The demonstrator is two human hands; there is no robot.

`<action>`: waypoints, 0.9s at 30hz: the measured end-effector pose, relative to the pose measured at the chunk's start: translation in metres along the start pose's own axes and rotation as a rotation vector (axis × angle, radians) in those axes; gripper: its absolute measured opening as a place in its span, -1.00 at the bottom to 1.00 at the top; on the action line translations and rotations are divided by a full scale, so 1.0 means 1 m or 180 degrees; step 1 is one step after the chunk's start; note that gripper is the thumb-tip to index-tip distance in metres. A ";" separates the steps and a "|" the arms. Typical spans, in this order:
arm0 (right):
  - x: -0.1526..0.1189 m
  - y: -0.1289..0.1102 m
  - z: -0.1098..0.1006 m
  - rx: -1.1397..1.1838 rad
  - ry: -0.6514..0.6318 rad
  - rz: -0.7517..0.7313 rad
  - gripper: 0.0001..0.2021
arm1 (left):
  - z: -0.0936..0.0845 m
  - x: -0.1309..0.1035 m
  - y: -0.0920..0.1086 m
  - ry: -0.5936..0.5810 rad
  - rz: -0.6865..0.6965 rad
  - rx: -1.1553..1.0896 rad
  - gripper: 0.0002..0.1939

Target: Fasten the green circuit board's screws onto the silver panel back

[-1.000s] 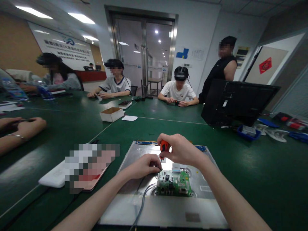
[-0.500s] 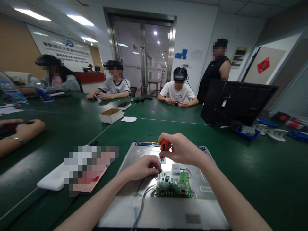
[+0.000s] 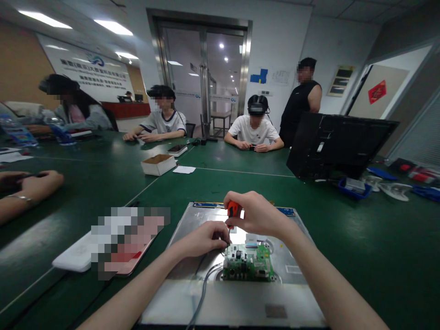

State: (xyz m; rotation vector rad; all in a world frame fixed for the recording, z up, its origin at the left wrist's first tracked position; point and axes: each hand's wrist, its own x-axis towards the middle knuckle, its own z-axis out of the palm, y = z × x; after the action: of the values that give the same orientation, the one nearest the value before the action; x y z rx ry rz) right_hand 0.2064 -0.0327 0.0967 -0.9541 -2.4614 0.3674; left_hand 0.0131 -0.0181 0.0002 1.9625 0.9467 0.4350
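Observation:
A silver metal panel [image 3: 185, 293] lies flat before me, with a green circuit board [image 3: 248, 263] on its middle. My right hand [image 3: 252, 211] is closed round the orange and black handle of a screwdriver [image 3: 234, 211]. The screwdriver is nearly upright, its shaft pointing down at the board's upper left corner. My left hand [image 3: 210, 238] is beside that corner, fingers curled and pinched near the shaft's tip; what they hold, if anything, is too small to tell. Grey cables [image 3: 202, 293] run from the board's left side toward me.
Left of the panel lie a white device [image 3: 74, 252] and a pink phone [image 3: 132, 263]. Farther off are a white box [image 3: 158, 165], a black monitor [image 3: 337, 146] and a blue tray [image 3: 354, 189]. Another person's hands [image 3: 41, 183] rest at the left; several people are beyond.
My right hand and the screwdriver handle have shifted slightly left, and the handle has turned a little. My left hand stays in place. The standing person has moved slightly left.

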 end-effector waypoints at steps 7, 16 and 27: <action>-0.002 -0.004 -0.003 -0.0512 0.0006 0.0014 -0.77 | 0.000 -0.001 0.002 -0.0066 -0.0009 -0.0170 -0.91; -0.005 -0.017 -0.006 -0.0894 -0.0087 0.0005 -0.92 | 0.001 0.000 -0.005 -0.0006 0.0004 -0.0033 -0.93; -0.006 -0.021 -0.009 -0.1042 -0.0148 0.0108 -0.92 | 0.002 0.000 -0.005 0.0006 0.0045 -0.0106 -0.92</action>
State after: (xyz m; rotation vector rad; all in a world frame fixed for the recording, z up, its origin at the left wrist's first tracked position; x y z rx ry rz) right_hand 0.2034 -0.0511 0.1109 -1.1288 -2.5999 -0.0059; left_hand 0.0124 -0.0174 -0.0056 1.9401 0.9215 0.4580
